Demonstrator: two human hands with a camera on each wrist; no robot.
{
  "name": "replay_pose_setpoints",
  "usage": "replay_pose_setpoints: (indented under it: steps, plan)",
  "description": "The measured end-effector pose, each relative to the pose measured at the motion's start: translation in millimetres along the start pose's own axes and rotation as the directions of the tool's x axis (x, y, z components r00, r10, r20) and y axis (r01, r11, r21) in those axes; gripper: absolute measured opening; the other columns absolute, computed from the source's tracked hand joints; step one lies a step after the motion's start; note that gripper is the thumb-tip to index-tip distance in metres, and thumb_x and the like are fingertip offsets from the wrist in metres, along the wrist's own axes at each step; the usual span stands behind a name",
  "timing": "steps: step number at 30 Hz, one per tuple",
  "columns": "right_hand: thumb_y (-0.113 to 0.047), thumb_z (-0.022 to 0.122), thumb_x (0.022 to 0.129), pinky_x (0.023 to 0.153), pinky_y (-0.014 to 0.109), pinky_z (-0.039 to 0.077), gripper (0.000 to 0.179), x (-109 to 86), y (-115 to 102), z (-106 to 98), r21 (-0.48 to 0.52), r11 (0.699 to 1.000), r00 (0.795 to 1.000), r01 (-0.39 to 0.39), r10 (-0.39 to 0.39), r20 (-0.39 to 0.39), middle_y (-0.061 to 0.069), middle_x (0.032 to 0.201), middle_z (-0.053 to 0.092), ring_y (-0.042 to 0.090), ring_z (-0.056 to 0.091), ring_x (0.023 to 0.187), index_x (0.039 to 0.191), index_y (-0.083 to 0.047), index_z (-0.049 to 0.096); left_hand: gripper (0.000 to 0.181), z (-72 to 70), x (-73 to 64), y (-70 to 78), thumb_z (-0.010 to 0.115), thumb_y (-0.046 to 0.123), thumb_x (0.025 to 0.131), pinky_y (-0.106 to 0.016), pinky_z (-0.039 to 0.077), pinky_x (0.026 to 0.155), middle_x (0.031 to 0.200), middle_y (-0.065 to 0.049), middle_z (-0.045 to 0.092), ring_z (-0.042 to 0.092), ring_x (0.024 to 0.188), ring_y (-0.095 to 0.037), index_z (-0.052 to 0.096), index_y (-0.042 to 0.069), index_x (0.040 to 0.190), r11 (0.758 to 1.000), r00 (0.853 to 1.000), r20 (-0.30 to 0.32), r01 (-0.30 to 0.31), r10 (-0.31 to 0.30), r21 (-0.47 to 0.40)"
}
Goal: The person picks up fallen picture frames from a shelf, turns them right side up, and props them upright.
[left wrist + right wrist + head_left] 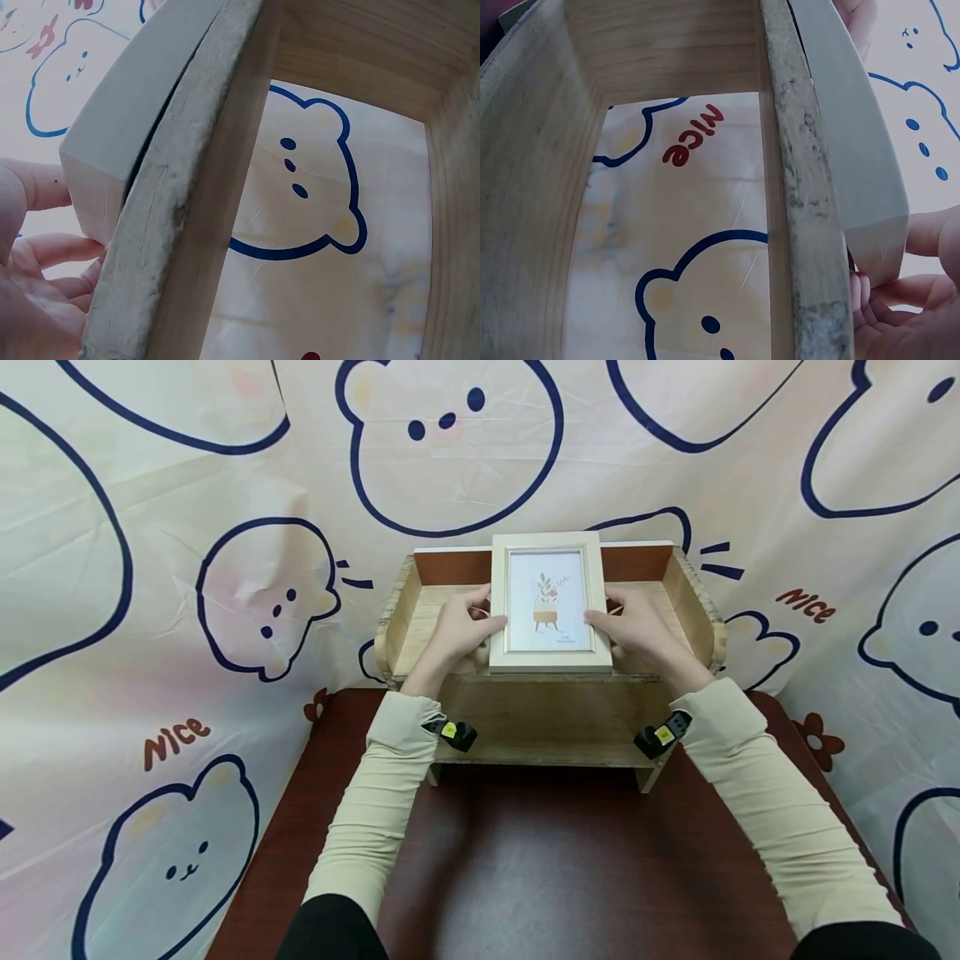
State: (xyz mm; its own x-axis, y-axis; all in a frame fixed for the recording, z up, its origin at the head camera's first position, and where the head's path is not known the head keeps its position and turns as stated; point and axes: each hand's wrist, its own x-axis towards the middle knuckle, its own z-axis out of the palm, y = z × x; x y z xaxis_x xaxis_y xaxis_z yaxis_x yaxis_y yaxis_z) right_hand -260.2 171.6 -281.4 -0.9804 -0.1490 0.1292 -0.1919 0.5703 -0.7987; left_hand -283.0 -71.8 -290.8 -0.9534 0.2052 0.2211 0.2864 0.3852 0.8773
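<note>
A cream picture frame (551,602) with a potted-plant print stands at the middle of the wooden shelf's (555,718) upper board, facing me. My left hand (463,625) pinches its left edge between thumb and fingers. On the opposite edge, my right hand (633,620) pinches it the same way. In the left wrist view the frame's pale side (112,150) is close against the shelf board's rough edge (161,195), with the left thumb and fingers at its corner. The right wrist view shows the frame's other side (855,150) by the board, right fingers at its lower corner.
The shelf has raised side panels (693,602) and a brown back strip (453,568). It stands at the back of a dark reddish-brown table (555,860). Behind and beside it hangs a pale cloth (285,485) printed with bear outlines.
</note>
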Motion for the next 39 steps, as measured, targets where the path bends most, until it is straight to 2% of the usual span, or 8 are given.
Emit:
replay_pose_setpoints:
  steps: [5, 9, 13, 19, 26, 34, 39]
  plan:
    - [-0.015, 0.053, 0.091, 0.064, 0.023, 0.044, 0.045, -2.5, -2, -1, -0.002, 1.000, 0.999, 0.017, -0.017, -0.027, 0.020, 0.107, 0.050, 0.028, 0.047, 0.093, 0.133, -0.001, 0.042, 0.054, 1.2, 1.0, 1.0, 0.063, 0.005, 0.082, -0.021, 0.040, 0.070, 0.099, -0.013, 0.055, 0.048, 0.082, -0.017, 0.045, 0.005, 0.133, 1.000, 1.000, -0.017, -0.022, 0.022, -0.012]
    - [-0.014, 0.054, 0.090, 0.059, 0.019, 0.042, 0.041, -3.4, -4, -1, 0.000, 1.000, 0.997, 0.023, -0.023, -0.067, 0.019, 0.101, 0.051, 0.025, 0.048, 0.087, 0.126, 0.003, 0.046, 0.055, 3.0, 1.7, 1.7, 0.063, 0.004, 0.082, -0.021, 0.039, 0.072, 0.099, -0.013, 0.054, 0.047, 0.082, -0.017, 0.044, 0.004, 0.134, 0.998, 0.999, -0.031, -0.025, 0.024, -0.052]
    - [-0.014, 0.056, 0.089, 0.059, 0.019, 0.041, 0.039, -2.0, -4, 0, 0.012, 1.000, 0.995, -0.005, 0.007, -0.097, 0.018, 0.098, 0.052, 0.022, 0.047, 0.084, 0.122, 0.005, 0.049, 0.054, 3.8, 2.0, 1.7, 0.063, 0.001, 0.082, -0.021, 0.039, 0.072, 0.098, -0.013, 0.053, 0.046, 0.081, -0.016, 0.045, 0.001, 0.133, 0.996, 0.999, -0.036, -0.033, 0.030, -0.079]
    - [-0.014, 0.056, 0.089, 0.067, 0.022, 0.042, 0.044, -2.6, -4, 0, 0.060, 0.998, 0.995, -0.031, 0.037, -0.098, 0.019, 0.106, 0.052, 0.024, 0.048, 0.091, 0.128, 0.004, 0.047, 0.053, 4.5, 1.5, 2.8, 0.062, -0.002, 0.082, -0.020, 0.039, 0.072, 0.098, -0.013, 0.052, 0.046, 0.081, -0.016, 0.045, -0.001, 0.131, 0.990, 0.999, -0.037, -0.036, 0.031, -0.134]
    - [-0.011, 0.058, 0.087, 0.064, 0.017, 0.039, 0.045, -3.0, -7, -1, 0.093, 0.995, 0.988, -0.042, 0.055, -0.145, 0.019, 0.104, 0.049, 0.020, 0.044, 0.087, 0.126, 0.008, 0.044, 0.052, 5.0, 2.1, 5.3, 0.063, -0.004, 0.080, -0.020, 0.039, 0.073, 0.099, -0.012, 0.051, 0.046, 0.083, -0.015, 0.046, -0.002, 0.130, 0.983, 0.997, -0.061, -0.047, 0.037, -0.175]
    - [-0.009, 0.058, 0.087, 0.063, 0.015, 0.038, 0.045, -2.1, -6, 1, 0.134, 0.990, 0.983, -0.032, 0.055, -0.174, 0.016, 0.102, 0.047, 0.017, 0.042, 0.084, 0.126, 0.008, 0.043, 0.048, 3.1, 3.0, 10.3, 0.064, -0.005, 0.079, -0.021, 0.040, 0.076, 0.101, -0.011, 0.052, 0.047, 0.084, -0.015, 0.047, -0.005, 0.124, 0.971, 0.997, -0.062, 0.033, -0.049, -0.236]
    - [-0.010, 0.058, 0.087, 0.064, 0.015, 0.038, 0.047, -2.3, -7, 2, 0.153, 0.988, 0.981, -0.033, 0.061, -0.184, 0.014, 0.104, 0.046, 0.016, 0.041, 0.085, 0.128, 0.006, 0.041, 0.046, 2.7, 3.7, 10.8, 0.063, -0.007, 0.079, -0.021, 0.040, 0.075, 0.101, -0.010, 0.051, 0.047, 0.084, -0.015, 0.046, -0.004, 0.122, 0.965, 0.996, -0.061, 0.048, -0.066, -0.259]
